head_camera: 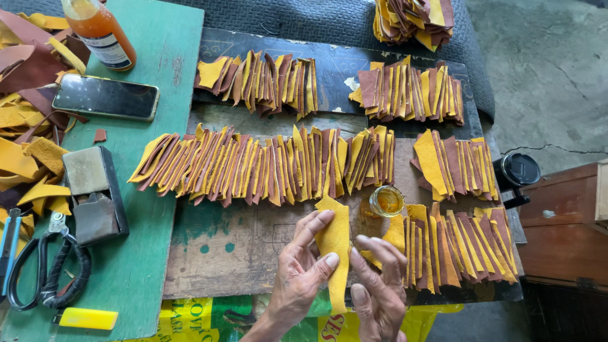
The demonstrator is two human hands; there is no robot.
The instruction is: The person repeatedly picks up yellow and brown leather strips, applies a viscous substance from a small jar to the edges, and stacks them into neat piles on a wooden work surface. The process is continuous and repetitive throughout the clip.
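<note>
Head view: a yellow suede strip is pinned flat on the wooden board by both hands. Left hand is spread open, thumb & fingers pressed on the strip's left edge; right hand is open too, fingertips laid on its right edge, nothing gripped. Strip lies just below the long middle row of pieces, beside a small glass jar of amber liquid. Progress, judged: several fanned rows of brown/yellow pieces are already laid out, incl. the lower-right row; loose offcuts are still heaped at left, so more seems left. Scissors & phone lie unused.
</note>
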